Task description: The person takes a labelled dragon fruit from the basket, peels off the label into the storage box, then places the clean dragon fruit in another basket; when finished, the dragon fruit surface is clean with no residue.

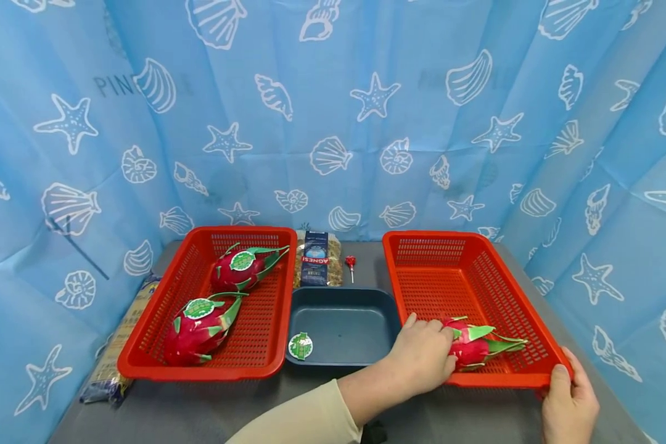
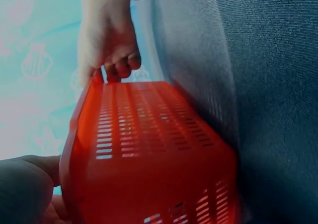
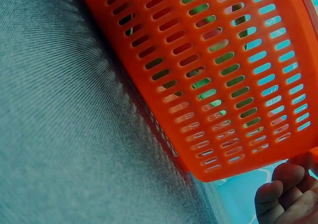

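At the right stands a red slotted basket [image 1: 438,287] with a pink dragon fruit [image 1: 468,348] inside by its front wall. My left hand [image 1: 422,354] holds the basket's front left corner, right beside the fruit, which it partly covers. In the left wrist view, thumb and fingers of that left hand [image 2: 25,186] lie on both sides of the basket's rim. My right hand [image 1: 570,394] grips the front right corner, thumb on top. Curled fingers of the right hand [image 3: 285,189] show under the rim in the right wrist view.
Another red basket [image 1: 261,320] at the left holds two stickered dragon fruits [image 1: 191,336]. Between the baskets sits a dark blue tray [image 1: 341,330] with a round sticker [image 1: 300,346]. Behind are a pasta bag [image 1: 316,259] and a red lollipop [image 1: 351,262]. A long packet [image 1: 116,351] lies far left.
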Demonstrator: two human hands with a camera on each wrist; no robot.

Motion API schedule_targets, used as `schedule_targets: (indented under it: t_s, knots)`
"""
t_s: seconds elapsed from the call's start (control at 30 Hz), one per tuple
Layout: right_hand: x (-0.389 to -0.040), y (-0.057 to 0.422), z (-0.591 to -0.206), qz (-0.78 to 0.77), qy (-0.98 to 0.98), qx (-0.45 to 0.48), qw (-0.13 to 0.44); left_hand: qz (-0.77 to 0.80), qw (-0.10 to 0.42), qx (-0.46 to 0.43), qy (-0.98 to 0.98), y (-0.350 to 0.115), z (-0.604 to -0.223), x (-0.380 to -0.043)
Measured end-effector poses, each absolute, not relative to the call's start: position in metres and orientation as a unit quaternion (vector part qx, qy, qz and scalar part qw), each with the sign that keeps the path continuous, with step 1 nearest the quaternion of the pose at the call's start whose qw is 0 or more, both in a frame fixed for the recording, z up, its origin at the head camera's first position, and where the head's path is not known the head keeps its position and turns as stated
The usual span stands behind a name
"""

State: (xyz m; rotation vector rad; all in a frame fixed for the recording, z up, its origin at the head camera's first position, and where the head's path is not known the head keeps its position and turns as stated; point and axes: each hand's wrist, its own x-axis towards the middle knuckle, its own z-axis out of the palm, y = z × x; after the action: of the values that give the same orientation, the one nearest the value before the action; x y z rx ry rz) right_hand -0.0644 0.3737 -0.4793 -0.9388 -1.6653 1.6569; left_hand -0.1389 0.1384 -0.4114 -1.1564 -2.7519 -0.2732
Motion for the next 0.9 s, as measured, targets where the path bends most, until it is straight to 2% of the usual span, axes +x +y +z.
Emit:
schedule_targets:
  t_s: [0.37, 0.6, 0.9]
  knots:
    - [-0.065, 0.372, -0.479, 0.615, -0.632, -0.363, 0.300, -0.216, 0.079, -0.423, -0.877, 0.101, -0.397, -0.125]
    - [-0.065, 0.373, -0.479, 0.619, -0.631, -0.357, 0.303, -0.294, 0.136, -0.442, -0.836, 0.076, -0.377, -0.108]
    - [-0.066, 0.374, -0.479, 0.610, -0.638, -0.354, 0.307, -0.350, 0.182, -0.438, -0.808, 0.038, -0.357, -0.091]
